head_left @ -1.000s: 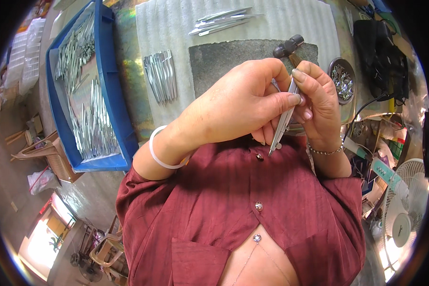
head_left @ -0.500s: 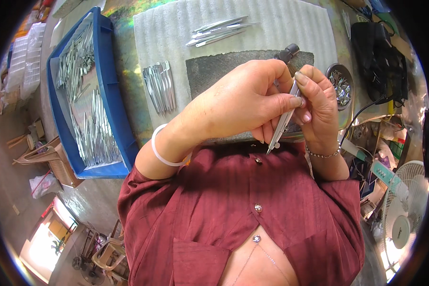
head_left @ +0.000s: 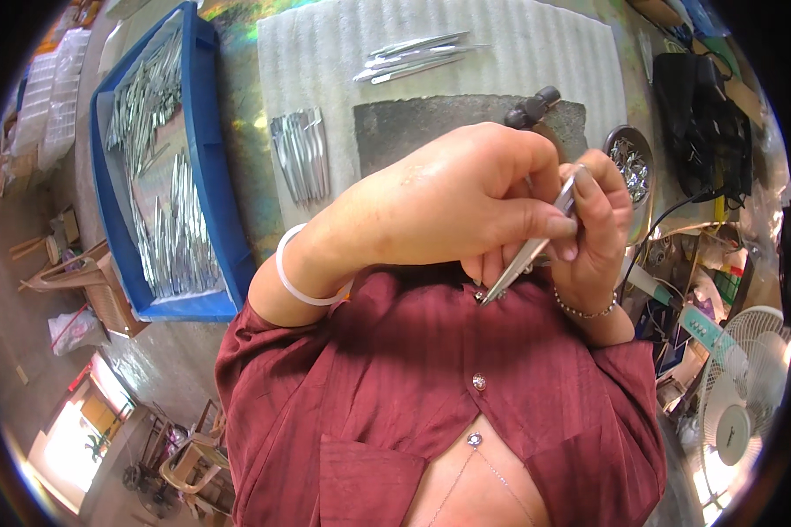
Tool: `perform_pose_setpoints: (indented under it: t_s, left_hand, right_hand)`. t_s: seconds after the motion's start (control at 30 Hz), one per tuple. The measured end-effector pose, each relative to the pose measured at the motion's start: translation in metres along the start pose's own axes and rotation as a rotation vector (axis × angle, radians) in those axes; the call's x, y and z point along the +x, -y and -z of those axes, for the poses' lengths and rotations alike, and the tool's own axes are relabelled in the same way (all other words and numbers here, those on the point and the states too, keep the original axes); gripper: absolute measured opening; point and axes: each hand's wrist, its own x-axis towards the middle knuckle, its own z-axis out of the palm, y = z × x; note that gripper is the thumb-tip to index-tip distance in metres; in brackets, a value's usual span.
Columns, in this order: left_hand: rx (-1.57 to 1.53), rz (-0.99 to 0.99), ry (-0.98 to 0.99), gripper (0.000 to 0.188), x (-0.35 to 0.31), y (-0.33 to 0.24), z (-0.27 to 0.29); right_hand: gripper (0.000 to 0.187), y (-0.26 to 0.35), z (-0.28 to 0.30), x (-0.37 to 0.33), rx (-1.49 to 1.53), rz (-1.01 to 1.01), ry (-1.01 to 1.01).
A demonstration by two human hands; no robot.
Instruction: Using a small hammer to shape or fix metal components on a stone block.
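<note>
My left hand (head_left: 492, 189) is closed, its thumb and fingers pinching a slim silver pointed metal tool (head_left: 520, 265). My right hand (head_left: 599, 220) grips the tool's upper end between thumb and fingers. The pointed end slants down toward my shirt front. Just beyond the hands is a black knobbed object (head_left: 536, 105); whether fingers touch it is hidden. Under my left hand lies a dark grey mat (head_left: 404, 132) on a white foam sheet (head_left: 325, 53). Similar slim metal pieces (head_left: 301, 158) form a row left of the mat, and another small pile (head_left: 417, 57) lies beyond it.
At the left a blue tray (head_left: 224, 167) holds many slim metal pieces. A dark round bowl (head_left: 628, 167) of small shiny parts stands right of the mat. Farther right are a black bag-like object (head_left: 690, 123), a black cable (head_left: 655, 228) and a white fan (head_left: 734, 395).
Both hands have shifted slightly right and nearer to me. The tool has turned, so its pointed end sits lower and more to the left. Both hands still hold it.
</note>
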Motion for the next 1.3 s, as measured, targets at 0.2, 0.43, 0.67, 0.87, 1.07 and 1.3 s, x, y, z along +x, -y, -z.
perform_pose_setpoints:
  t_s: [0.2,0.43,0.67,0.87,1.07,1.3]
  left_hand:
    - [0.022,-0.024,0.025,0.018,-0.013,0.007,-0.004]
    - [-0.002,-0.044,0.007,0.022,-0.030,0.018,-0.007]
    - [-0.071,-0.051,-0.024,0.022,-0.043,0.034,-0.011]
    - [-0.084,-0.034,-0.027,0.021,-0.047,0.035,-0.011]
    - [-0.069,-0.016,-0.017,0.020,-0.040,0.035,-0.010]
    - [-0.041,-0.011,0.003,0.022,-0.026,0.030,-0.009]
  right_hand:
    - [0.013,-0.005,-0.001,-0.008,-0.001,0.043,0.072]
    - [0.013,-0.009,-0.012,-0.019,0.040,-0.029,0.064]
    - [0.016,-0.014,-0.017,-0.030,0.020,-0.127,0.062]
    - [0.016,-0.017,-0.018,-0.031,0.005,-0.129,0.079]
    - [0.017,-0.017,-0.015,-0.030,0.012,-0.135,0.048]
    - [0.017,-0.014,-0.008,-0.025,0.062,-0.131,0.023]
